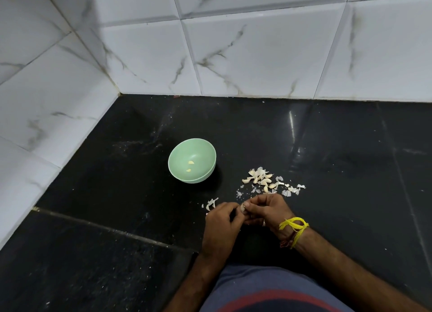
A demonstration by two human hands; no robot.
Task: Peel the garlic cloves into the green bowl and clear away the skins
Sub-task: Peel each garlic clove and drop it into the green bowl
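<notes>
Garlic clove (pixel 243 209) sits pinched between both hands at about 6 o'clock on the black counter (pixel 339 148), near the front edge. Left hand (pixel 222 223) curls its fingers round the clove from the left; right hand (pixel 266 209) pinches it from the other side, thumb and fingertips working at the skin. Exact finger placement on the clove is partly hidden.

Handling guess: clove is small, light, firm, and probably slippery once bare. Skin is papery, thin, tears into flakes and clings. Best hold looks like the body of the clove, with a nail lifting skin at the tip or root end.

Green bowl (pixel 201 148) stands at 10 o'clock from the hands, near but apart, upright, with two peeled cloves (pixel 189 166) in the bottom. Judging by that, the task is early.

Pile of unpeeled cloves and loose skins (pixel 261 179) lies at 1 o'clock, just beyond the right hand. Scattered skin flakes (pixel 292 190) trail off toward 2 o'clock. Another skin scrap (pixel 211 204) lies at 11 o'clock, just beside the left hand.

Nothing blocks the path from hands to bowl. Flakes are light, so a quick sweep could scatter them. Yellow thread band (pixel 294 227) on the right wrist. White marble-look tiles (pixel 233 54) back the counter at 12 and 9 o'clock.
</notes>
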